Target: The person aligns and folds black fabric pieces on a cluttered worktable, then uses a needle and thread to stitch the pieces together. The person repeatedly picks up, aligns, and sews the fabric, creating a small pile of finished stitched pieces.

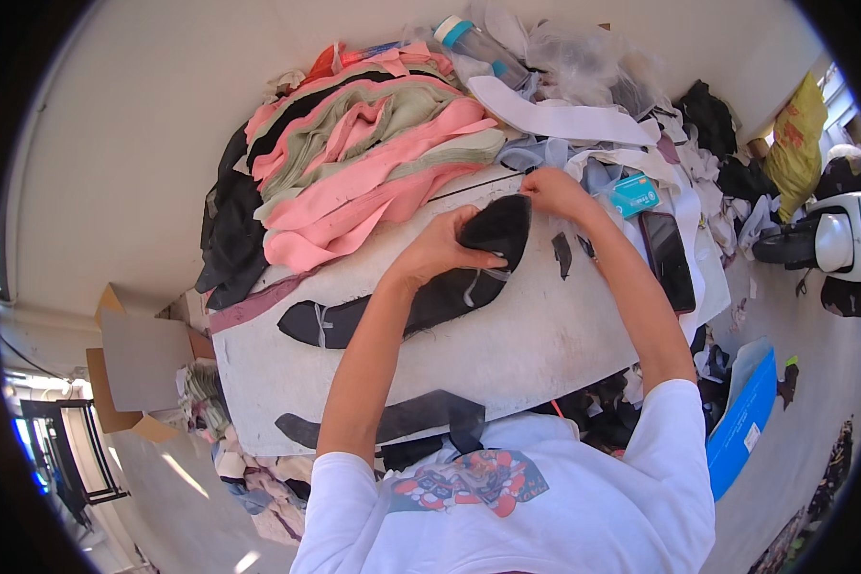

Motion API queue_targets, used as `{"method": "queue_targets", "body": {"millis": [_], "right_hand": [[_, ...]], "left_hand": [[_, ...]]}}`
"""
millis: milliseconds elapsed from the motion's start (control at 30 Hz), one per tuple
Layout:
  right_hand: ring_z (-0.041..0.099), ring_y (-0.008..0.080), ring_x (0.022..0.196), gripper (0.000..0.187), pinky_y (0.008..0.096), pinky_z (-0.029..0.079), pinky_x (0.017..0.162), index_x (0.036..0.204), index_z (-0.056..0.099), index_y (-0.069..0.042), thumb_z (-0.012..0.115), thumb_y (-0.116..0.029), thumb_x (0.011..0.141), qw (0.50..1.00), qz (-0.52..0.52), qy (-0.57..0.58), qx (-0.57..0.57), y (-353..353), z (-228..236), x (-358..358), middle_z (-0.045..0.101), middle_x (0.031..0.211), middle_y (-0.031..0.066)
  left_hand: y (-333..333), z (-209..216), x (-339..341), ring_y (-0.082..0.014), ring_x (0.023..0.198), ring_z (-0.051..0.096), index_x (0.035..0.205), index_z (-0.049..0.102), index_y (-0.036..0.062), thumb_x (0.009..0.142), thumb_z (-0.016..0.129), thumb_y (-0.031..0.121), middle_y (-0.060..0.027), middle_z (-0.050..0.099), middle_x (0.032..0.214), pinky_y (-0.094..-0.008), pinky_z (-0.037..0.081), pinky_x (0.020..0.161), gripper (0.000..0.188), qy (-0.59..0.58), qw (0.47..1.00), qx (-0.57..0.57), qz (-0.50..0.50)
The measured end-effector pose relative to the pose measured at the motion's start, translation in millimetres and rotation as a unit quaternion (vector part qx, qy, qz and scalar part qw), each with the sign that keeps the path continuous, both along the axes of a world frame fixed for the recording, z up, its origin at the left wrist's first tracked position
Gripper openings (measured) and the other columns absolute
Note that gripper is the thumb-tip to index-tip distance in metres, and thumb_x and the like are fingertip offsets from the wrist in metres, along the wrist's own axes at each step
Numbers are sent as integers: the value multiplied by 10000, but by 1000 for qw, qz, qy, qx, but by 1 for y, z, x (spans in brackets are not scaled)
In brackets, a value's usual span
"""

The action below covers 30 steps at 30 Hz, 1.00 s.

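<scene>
A long curved bundle of black cut fabric pieces (429,304) lies across the white work surface (536,335), with thin pale strips tied around it. My left hand (440,247) is closed around its right part, thumb on top, and lifts that end off the surface. At the raised tip, the fingers of my right hand (550,194) are pinched together on the fabric's edge; exactly what lies between the fingertips is too small to see. Closer to my body, another dark curved fabric piece (383,426) rests at the front edge.
Pink and grey-green fabric pieces (354,182) are heaped at the back left. Behind are a clear bottle (488,53) and white curved pieces (564,113). A phone (667,260) and a small teal box (633,195) lie at right. An open cardboard box (143,354) stands left.
</scene>
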State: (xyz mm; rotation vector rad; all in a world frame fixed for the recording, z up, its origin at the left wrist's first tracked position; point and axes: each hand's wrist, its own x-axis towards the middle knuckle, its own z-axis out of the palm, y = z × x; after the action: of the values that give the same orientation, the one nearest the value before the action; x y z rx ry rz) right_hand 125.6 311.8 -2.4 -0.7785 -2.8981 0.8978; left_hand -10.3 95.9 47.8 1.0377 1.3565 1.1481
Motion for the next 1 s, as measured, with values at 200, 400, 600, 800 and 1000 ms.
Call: {"method": "queue_targets", "body": {"millis": [200,400,600,800,1000], "right_hand": [[647,378,777,242,487,508,713,772,677,-35,578,-246,835,999,7,-26,42,-126,12,44,667,789,184],[635,384,774,229,486,491,695,820,649,-24,578,-239,857,999,-33,-6,4,-166,12,56,653,768,191],[638,376,752,224,487,490,680,825,648,-31,581,-242,861,999,-27,-13,19,-165,15,57,651,747,186],[632,379,679,235,486,486,634,806,616,-36,586,-257,880,998,-10,4,64,-169,14,57,628,672,179],[642,349,610,234,463,493,579,816,600,-43,565,-255,909,996,35,0,85,-202,16,64,619,611,161]], "left_hand": [[-1,-5,-6,-120,850,638,1182,600,10,745,806,63,-44,680,1022,-255,506,791,486,-122,989,41,70],[11,-27,-30,-180,828,650,1060,683,27,891,667,303,-110,699,944,-322,505,768,324,248,959,83,107],[-32,-17,-65,-199,857,624,1114,677,58,847,661,138,-70,678,986,-323,497,791,279,385,919,6,79],[-25,-39,-49,-276,927,595,874,679,64,766,683,112,-79,610,915,-371,480,790,119,661,738,134,-18],[-49,-31,-82,-272,921,599,750,634,56,772,655,141,-88,604,885,-409,483,752,90,646,756,80,-65]]}}
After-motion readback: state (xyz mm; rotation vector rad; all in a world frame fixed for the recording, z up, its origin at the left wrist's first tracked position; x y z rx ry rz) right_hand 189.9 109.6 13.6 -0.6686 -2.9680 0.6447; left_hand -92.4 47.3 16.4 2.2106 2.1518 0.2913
